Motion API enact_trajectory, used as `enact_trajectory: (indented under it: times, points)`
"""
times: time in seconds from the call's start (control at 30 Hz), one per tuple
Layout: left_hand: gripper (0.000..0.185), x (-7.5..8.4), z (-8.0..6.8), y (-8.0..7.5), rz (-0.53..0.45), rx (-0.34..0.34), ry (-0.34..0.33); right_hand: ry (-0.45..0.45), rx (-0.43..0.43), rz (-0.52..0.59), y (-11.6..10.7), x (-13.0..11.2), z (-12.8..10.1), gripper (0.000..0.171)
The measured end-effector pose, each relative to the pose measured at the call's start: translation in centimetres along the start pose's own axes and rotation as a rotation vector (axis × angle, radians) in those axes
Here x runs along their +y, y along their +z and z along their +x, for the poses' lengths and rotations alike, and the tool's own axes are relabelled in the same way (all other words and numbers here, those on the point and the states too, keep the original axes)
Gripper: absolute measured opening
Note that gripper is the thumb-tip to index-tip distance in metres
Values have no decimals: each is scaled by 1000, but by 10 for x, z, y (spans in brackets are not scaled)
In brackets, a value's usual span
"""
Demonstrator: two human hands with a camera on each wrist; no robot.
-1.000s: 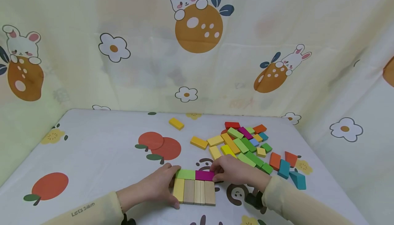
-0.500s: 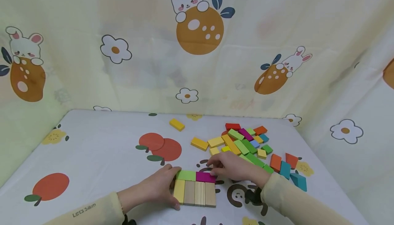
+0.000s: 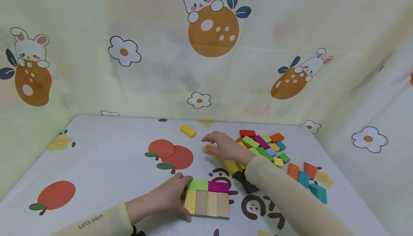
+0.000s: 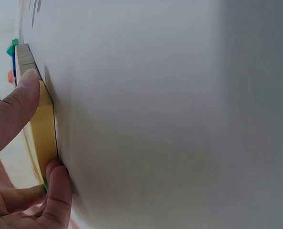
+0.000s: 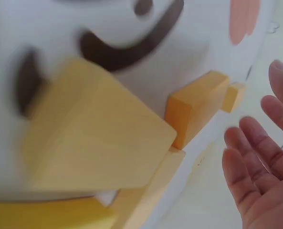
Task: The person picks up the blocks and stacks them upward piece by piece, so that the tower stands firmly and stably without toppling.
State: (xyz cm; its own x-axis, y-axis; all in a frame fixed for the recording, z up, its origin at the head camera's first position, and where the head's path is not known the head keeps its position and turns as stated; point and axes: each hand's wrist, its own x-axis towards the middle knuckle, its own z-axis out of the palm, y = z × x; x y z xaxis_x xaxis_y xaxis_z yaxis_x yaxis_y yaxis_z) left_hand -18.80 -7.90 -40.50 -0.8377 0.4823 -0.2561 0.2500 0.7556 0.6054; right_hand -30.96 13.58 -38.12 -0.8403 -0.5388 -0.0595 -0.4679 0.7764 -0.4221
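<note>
Judging by the lay of the pieces, stood well short of finished: six blocks fitted into a flat panel, many more loose. Counted in the panel a yellow block (image 3: 190,202) and three bare wood blocks (image 3: 213,204) standing side by side, topped along their far ends by a light green block (image 3: 198,184) and a magenta block (image 3: 218,187) laid crosswise, all touching.

Braced the panel's left edge with the left hand (image 3: 167,198), thumb at the near corner and a fingertip at the far one, pinching the yellow block end to end, as the left wrist view confirmed.

Hovered the right hand (image 3: 226,148) well beyond the panel, over an orange-yellow block (image 3: 208,151). Showed in the right wrist view straight, spread fingers (image 5: 260,181) gripping nothing, apart from that block (image 5: 196,107); contact could not be told from the head view.

Left unplaced: a mixed pile (image 3: 264,146) of green, red, magenta, blue and yellow pieces to the right, orange wedges (image 3: 293,171) and teal wedges (image 3: 317,192) nearer the edge, and a lone yellow block (image 3: 188,131) farther back.

Looked like painted wood throughout, matte and square-edged, mostly flat rectangular bars, with grain plain on the unpainted three. Rested on a smooth white tablecloth (image 3: 103,164) printed with oranges.
</note>
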Motion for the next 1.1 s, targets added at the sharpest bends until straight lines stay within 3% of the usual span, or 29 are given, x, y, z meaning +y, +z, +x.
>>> enact_trajectory:
  times: [0.23,0.3,0.43,0.63,0.93,1.1]
  points:
    - [96,6,2,3,29,-22,-8,18,-75,-139,6,-2,39,45]
    - [95,8,2,3,33,-27,-8,1,-103,-184,8,-5,47,45]
    - [95,11,1,2,28,-33,-4,46,-154,-245,11,-14,55,46]
    - [96,9,3,3,16,-41,-14,88,-157,-300,15,-20,58,43]
    - [99,-3,6,3,33,-32,-21,-104,-117,-448,29,-33,48,10]
    - [96,-1,3,-1,19,-17,-12,-104,-134,-446,30,-39,33,36]
